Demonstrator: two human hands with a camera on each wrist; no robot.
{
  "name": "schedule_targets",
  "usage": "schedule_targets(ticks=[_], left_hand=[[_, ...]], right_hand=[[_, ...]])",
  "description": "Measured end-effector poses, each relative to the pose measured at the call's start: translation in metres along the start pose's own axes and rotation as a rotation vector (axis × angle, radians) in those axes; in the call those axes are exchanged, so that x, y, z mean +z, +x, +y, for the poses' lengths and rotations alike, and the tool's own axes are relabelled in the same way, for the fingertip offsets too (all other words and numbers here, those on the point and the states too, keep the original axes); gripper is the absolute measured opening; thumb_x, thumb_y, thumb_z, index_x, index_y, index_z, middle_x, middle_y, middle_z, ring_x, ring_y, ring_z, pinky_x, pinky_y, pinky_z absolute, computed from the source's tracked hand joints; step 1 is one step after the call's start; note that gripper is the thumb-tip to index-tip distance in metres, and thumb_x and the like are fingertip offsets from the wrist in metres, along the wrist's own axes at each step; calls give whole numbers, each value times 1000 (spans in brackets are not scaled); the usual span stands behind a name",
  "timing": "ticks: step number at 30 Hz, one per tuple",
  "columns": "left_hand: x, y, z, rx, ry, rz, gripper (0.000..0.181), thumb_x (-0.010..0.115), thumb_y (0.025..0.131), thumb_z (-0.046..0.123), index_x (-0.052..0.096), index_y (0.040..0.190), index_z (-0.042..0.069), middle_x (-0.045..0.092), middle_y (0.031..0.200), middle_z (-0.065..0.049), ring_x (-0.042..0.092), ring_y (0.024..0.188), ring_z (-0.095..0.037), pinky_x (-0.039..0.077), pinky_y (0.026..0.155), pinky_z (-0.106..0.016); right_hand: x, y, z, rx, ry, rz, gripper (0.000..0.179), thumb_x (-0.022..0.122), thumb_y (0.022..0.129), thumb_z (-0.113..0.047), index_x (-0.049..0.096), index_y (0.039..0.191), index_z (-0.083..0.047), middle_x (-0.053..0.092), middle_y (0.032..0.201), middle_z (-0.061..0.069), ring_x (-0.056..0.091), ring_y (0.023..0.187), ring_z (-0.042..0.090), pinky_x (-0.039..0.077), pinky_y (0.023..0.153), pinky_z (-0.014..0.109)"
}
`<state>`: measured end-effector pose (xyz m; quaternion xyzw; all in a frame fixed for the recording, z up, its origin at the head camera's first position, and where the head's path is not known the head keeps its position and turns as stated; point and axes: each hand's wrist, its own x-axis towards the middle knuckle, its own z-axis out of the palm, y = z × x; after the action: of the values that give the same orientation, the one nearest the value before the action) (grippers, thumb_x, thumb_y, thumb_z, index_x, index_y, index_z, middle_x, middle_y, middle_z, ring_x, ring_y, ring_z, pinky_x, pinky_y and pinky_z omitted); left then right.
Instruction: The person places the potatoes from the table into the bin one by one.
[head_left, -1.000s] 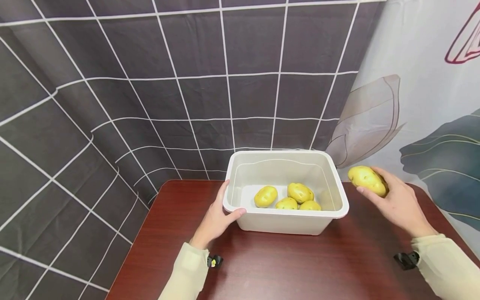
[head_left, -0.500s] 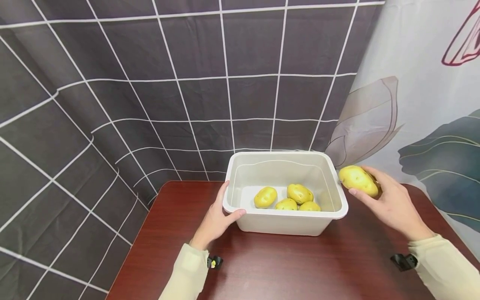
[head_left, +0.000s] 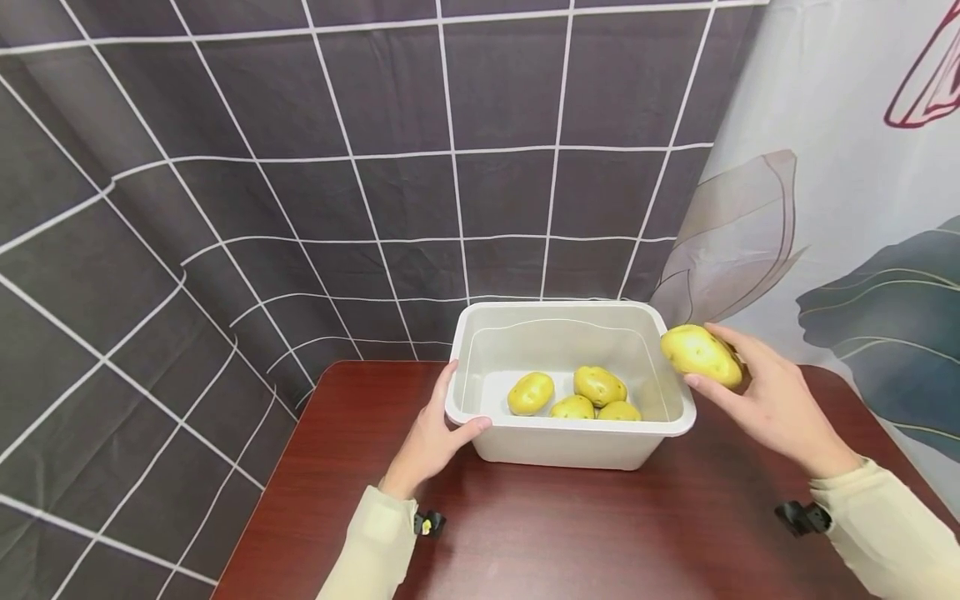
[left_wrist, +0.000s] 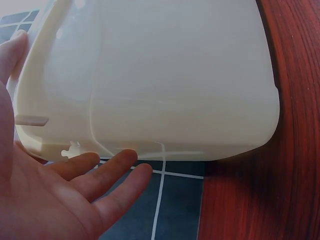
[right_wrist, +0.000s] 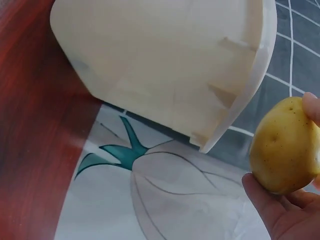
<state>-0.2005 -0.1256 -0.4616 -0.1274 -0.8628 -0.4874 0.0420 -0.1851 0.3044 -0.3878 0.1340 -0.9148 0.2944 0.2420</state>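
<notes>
A yellow potato (head_left: pixel 701 354) is pinched between the thumb and fingers of my right hand (head_left: pixel 772 396), at the height of the tub's right rim. It also shows at the right edge of the right wrist view, as a potato (right_wrist: pixel 285 145) clear of the tub's outer wall. My left hand (head_left: pixel 427 442) holds the off-white plastic tub (head_left: pixel 562 446) by its front left corner, thumb over the front rim. Under the tub's side, the left fingers (left_wrist: pixel 107 172) reach along the wall in the left wrist view. Several potatoes (head_left: pixel 531 393) lie on the tub's floor.
The tub stands on a reddish-brown wooden table (head_left: pixel 525 533). A dark gridded cloth (head_left: pixel 375 200) hangs behind and to the left. On the right hangs a pale cloth (head_left: pixel 757 108) with leaf drawings, close to the table's edge.
My right hand has moved left with the potato, from beside the tub to its right rim. The left hand, the tub and the potatoes inside have stayed put.
</notes>
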Motion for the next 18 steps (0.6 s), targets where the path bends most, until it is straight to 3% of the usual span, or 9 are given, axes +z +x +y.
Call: schedule_targets(ticks=[18], left_hand=[[0,0,1,-8,-6,-2,96,81,85,40,24,160,26,54,145,-12,56,122,-27,40,106,-51]], right_hand=[[10,11,-25,-109,26,-42,71,88,78,-19,56,140,-7,64,122,14,59,100,26,38,80,23]])
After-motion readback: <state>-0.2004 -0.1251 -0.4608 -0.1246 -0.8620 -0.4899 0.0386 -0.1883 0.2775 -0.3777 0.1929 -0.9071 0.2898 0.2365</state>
